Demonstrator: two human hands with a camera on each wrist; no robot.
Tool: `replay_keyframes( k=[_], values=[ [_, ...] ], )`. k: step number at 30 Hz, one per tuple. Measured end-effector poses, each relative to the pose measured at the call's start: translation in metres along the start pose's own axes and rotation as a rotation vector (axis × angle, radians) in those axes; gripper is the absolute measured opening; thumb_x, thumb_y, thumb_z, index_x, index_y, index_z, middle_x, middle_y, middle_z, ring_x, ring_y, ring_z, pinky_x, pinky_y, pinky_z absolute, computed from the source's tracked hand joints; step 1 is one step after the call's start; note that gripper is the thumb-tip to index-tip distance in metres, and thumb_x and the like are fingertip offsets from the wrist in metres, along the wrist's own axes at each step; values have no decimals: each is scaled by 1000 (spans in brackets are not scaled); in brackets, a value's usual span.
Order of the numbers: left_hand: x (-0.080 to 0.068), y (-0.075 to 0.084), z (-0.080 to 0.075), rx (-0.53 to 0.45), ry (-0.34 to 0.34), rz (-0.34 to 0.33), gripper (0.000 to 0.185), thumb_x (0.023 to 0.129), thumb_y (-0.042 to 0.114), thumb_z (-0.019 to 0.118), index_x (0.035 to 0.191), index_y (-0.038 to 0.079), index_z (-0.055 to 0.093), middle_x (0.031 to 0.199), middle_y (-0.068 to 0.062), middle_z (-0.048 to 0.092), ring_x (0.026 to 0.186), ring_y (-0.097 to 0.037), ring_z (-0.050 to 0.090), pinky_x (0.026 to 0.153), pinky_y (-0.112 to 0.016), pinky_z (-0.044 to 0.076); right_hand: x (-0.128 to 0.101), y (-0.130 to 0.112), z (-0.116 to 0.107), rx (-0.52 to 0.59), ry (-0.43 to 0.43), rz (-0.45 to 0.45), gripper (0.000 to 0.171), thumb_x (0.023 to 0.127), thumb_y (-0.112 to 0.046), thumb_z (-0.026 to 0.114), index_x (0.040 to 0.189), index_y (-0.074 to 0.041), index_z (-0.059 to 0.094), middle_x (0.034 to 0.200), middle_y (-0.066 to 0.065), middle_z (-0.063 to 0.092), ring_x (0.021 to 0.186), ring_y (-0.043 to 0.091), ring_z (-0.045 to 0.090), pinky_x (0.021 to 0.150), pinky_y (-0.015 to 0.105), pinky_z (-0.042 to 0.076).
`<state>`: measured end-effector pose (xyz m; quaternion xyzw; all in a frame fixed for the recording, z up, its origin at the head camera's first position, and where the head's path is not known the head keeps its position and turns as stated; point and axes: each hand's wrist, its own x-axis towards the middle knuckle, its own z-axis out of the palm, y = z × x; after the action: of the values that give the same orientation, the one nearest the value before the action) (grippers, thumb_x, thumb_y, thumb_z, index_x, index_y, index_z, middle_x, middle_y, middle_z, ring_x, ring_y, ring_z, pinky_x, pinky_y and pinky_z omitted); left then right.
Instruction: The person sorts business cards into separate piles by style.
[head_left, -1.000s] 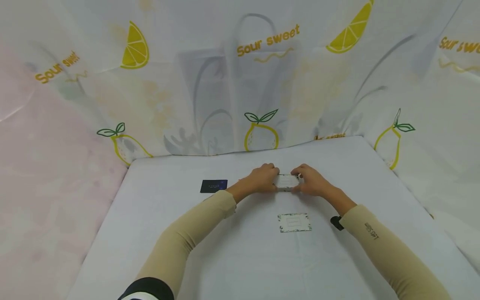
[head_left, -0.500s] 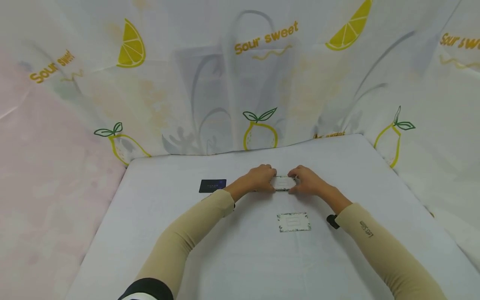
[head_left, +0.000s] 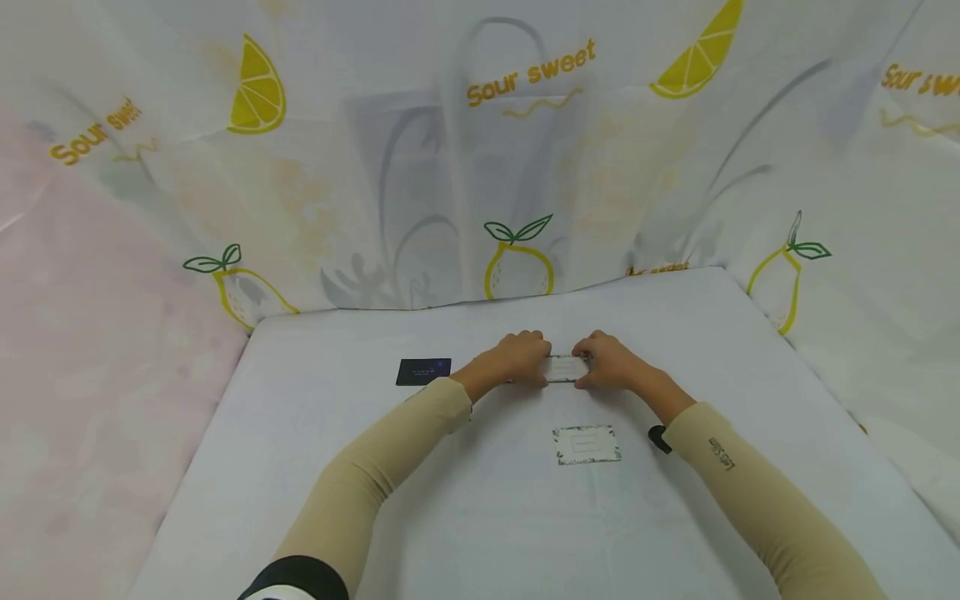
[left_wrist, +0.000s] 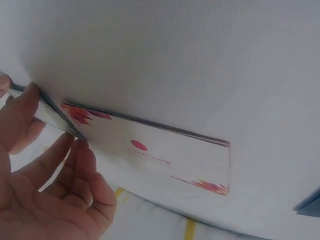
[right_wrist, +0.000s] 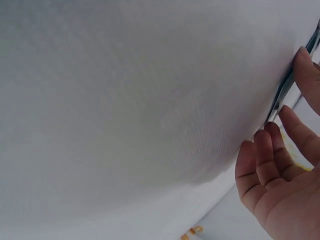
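Observation:
Toward the back of the table, a small stack of white cards with leafy borders [head_left: 566,368] lies between both hands. My left hand [head_left: 522,359] pinches its left end between thumb and fingers, and my right hand [head_left: 611,363] does the same at the right end. In the left wrist view, white cards with red corner patterns [left_wrist: 150,147] lie flat beside the left fingers [left_wrist: 85,165]; in the head view that arm mostly hides them. Only a thin edge of the leafy stack [right_wrist: 286,85] shows in the right wrist view, at the right fingertips.
A dark blue card [head_left: 422,372] lies to the left, partly behind the left sleeve. Nearer the front is a single leafy-bordered card [head_left: 587,445]. The white table [head_left: 495,517] meets a lemon-printed curtain [head_left: 420,167] at its back edge.
Both hands have shifted slightly left with the leafy stack, which now looks lower and flatter against the table. The right hand has come a little closer to the left. The other cards stay put.

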<state>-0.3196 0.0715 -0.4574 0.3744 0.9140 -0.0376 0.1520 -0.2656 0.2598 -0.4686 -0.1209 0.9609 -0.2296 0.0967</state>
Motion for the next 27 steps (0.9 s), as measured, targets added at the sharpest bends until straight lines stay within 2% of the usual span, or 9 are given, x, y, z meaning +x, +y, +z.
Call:
replay_keyframes(
  k=[7, 15, 27],
  values=[
    [-3, -3, 0, -80, -4, -14, 50, 85, 40, 77, 125, 13, 64, 111, 0, 58, 97, -15, 53, 89, -36, 47, -1, -1, 1, 21, 7, 7, 58, 76, -20, 86, 124, 2, 62, 118, 21, 58, 104, 31, 56, 95, 47, 46],
    [-2, -5, -1, -104, -11, -12, 52, 85, 40, 77, 128, 14, 64, 114, 0, 59, 101, -15, 54, 95, -38, 46, 0, 4, 2, 36, 20, 13, 60, 76, -20, 86, 124, 5, 62, 125, 23, 55, 113, 34, 57, 102, 49, 45],
    [0, -18, 1, -160, 21, 38, 49, 83, 36, 80, 125, 15, 67, 115, 1, 63, 106, -17, 57, 103, -49, 40, -1, 6, 2, 26, 55, -28, 52, 77, -16, 84, 120, 7, 64, 116, 19, 60, 106, 32, 58, 96, 47, 47]
  ],
)
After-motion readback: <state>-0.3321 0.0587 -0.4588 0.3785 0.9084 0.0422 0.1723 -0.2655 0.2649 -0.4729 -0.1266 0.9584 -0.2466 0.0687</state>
